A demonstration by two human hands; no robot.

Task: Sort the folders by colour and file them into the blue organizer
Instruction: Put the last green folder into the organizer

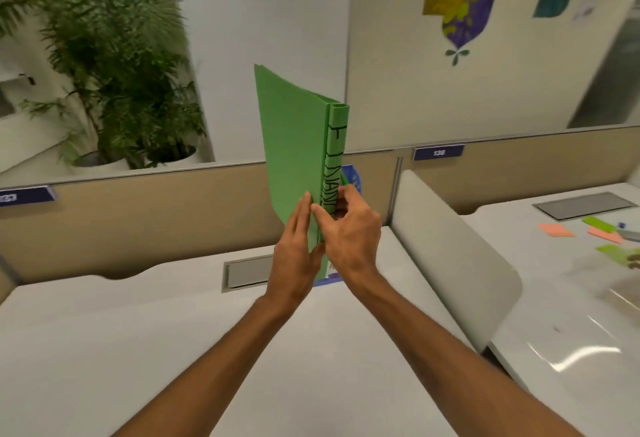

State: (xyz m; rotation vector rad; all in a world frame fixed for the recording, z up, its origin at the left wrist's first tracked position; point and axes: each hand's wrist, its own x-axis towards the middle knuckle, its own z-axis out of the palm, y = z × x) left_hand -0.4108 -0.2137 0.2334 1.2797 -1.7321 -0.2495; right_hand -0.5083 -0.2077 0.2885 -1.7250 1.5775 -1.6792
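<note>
A green folder (294, 146) stands upright in front of me, spine toward the camera with black handwritten letters down it. My left hand (294, 256) lies flat against its left cover near the bottom. My right hand (349, 232) pinches the spine and right side at the same height. Behind the folder only slivers of the blue organizer (353, 177) show: a blue corner to the right of the spine and a blue edge below my hands. Whether the folder's lower end sits inside the organizer is hidden by my hands.
A white desk (104, 350) has a grey cable hatch (247, 272) left of my hands. A beige partition (156, 215) runs behind. A grey divider (450, 263) separates the right desk, which carries orange and green sticky notes (557, 230). Potted plants (114, 73) stand beyond.
</note>
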